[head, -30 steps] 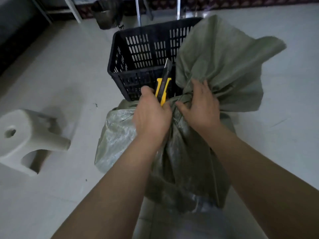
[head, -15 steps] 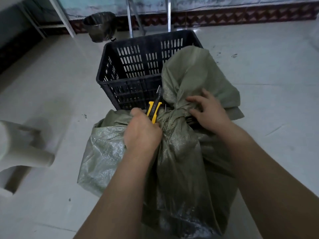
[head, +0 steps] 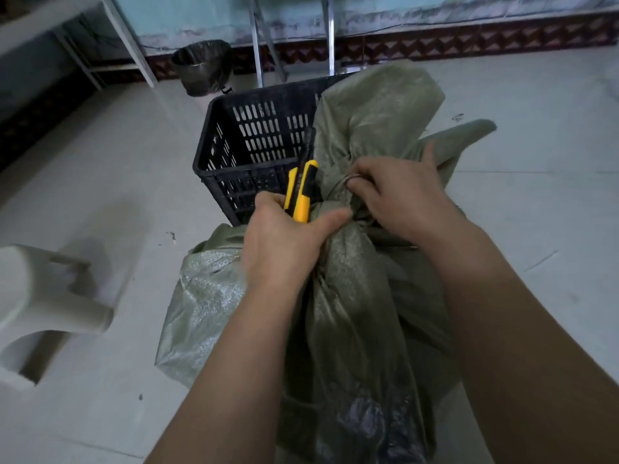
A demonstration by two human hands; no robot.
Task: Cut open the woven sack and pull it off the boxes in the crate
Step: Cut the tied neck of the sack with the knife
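Note:
A grey-green woven sack [head: 355, 316] stands on the floor in front of me, bunched and tied at its neck. My left hand [head: 281, 249] grips a yellow and black utility knife [head: 301, 192], blade up, with the thumb pressed against the sack's neck. My right hand [head: 398, 199] pinches a thin tie loop [head: 345, 182] wound round the neck. The sack's loose top [head: 375, 108] flops up behind the hands. Just beyond stands a black slotted plastic crate [head: 254, 142]. The sack's contents are hidden.
A white plastic stool [head: 37, 299] lies tipped on the floor at the left. A metal bin with a dark liner [head: 201, 67] stands by the far wall, between metal frame legs [head: 127, 38]. Pale tiled floor [head: 536, 229] spreads around the sack.
My right hand has moved from holding the sack's neck to hooking its fingers under the tie loop. The left hand and knife stayed at the neck. My head has tilted up.

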